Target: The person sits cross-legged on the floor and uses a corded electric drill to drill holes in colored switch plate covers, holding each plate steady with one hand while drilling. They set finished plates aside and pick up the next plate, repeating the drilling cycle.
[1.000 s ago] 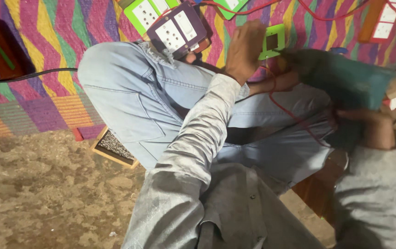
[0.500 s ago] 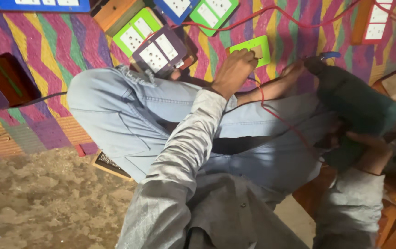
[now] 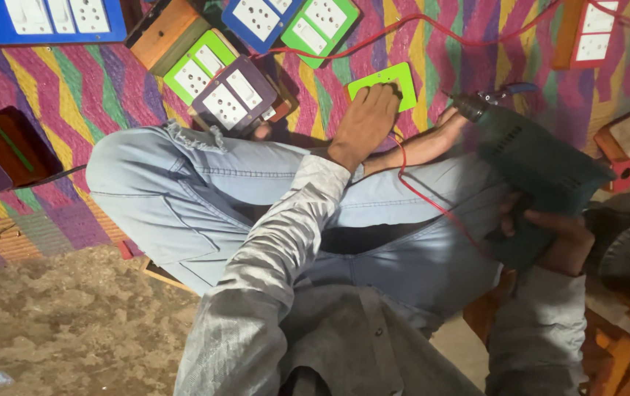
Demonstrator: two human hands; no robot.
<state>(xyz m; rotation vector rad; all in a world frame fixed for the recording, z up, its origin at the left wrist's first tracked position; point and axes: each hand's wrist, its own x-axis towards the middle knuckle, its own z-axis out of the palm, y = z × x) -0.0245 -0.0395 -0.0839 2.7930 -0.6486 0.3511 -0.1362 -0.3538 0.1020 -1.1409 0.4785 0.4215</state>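
Two hands are at work here, both mine, seen from above as I sit cross-legged on a woven mat striped in pink, yellow and green.

My left hand reaches forward over my knee, wrist bent down, and rests palm-down on a small bright green plate lying flat on the mat. The fingers are spread and pressing on the plate, not curled around anything.

My right hand is low at my right side, clenched around the handle of a dark green power drill. The drill slants up and away from those fingers, its metal tip ending just beside the left-hand fingers and the plate's near edge. I cannot tell whether a finger is on the trigger.

A red wire runs from under the left wrist across my jeans toward the drill.

As I judge it, the main risk is the tip sitting so close to the holding fingers: if the plate slides under the push, or the bit skids on smooth plastic, it could run into them. The loose wire could also catch on the spinning tip.

Beyond the left fingers lie several switch-and-socket boards: a purple one, green ones, a blue one.
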